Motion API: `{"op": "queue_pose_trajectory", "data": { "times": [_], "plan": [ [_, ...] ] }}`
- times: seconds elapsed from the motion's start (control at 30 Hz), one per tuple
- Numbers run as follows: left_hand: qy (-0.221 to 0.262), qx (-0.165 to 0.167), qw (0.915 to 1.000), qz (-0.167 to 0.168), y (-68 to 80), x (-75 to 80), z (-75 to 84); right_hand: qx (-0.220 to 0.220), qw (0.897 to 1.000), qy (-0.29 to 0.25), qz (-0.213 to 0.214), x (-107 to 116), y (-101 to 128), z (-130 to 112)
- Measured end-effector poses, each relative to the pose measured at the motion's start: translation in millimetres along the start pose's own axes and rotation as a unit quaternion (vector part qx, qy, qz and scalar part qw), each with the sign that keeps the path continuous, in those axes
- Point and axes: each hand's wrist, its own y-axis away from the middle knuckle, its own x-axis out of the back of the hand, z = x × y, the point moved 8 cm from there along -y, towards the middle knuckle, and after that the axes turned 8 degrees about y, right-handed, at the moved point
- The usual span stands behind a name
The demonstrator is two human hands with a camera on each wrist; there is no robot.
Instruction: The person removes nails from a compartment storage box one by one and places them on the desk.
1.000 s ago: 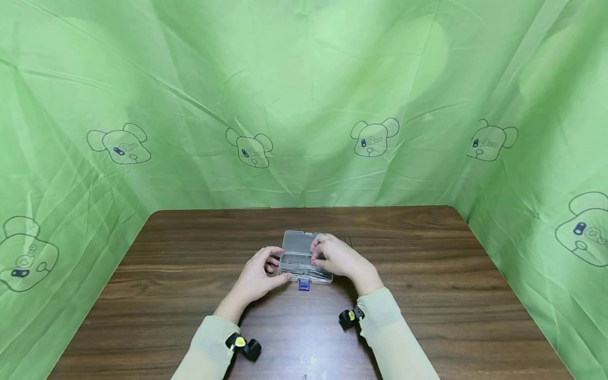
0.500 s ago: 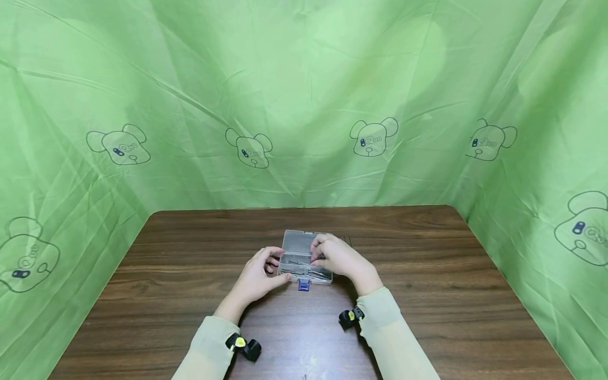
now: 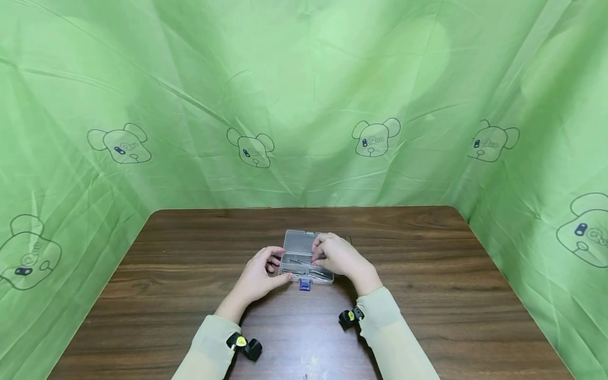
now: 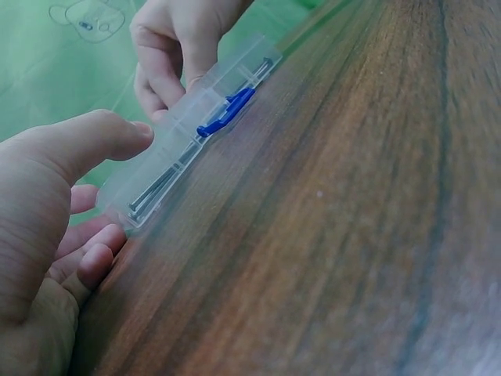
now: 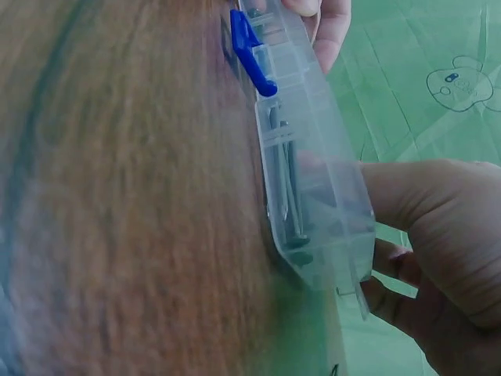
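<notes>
A small clear plastic box stands on the table with its lid raised at the back and its blue latch hanging at the front. Thin metal nails lie in its front compartments; more slender pieces show in the back row. My left hand holds the box's left end, thumb at the front and fingers round the side. Over the back right compartment my right hand bends down, thumb and fingers reaching inside. Whether its fingertips pinch a nail is hidden.
A thin dark rod lies on the table just behind the right hand. The brown wooden table meets a green printed curtain at its back and sides.
Metal pieces show more clearly in the box's back compartment than a second ago, slanting toward my right fingertips. Both hands stay almost in place.
</notes>
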Motion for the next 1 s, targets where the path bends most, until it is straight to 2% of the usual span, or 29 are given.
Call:
{"op": "queue_pose_trajectory", "data": {
  "times": [0.13, 0.53, 0.73, 1.0],
  "plan": [
    [0.002, -0.003, 1.0000, -0.003, 0.5, -0.2, 0.7, 0.004, 1.000, -0.015, -0.017, -3.4, 0.4, -0.1],
    [0.000, -0.005, 1.0000, 0.000, 0.0, 0.3, -0.5, 0.030, 0.998, -0.043, -0.022, -1.5, 2.5, -0.4],
    [-0.006, -0.010, 0.9999, 0.001, 0.6, 0.4, -0.2, 0.049, 0.996, -0.069, -0.010, 0.5, 1.9, 1.8],
    [-0.028, -0.031, 0.9991, -0.004, 1.1, -0.5, 5.0, 0.037, 0.993, -0.111, 0.016, 4.7, 1.5, 7.7]
  ]
}}
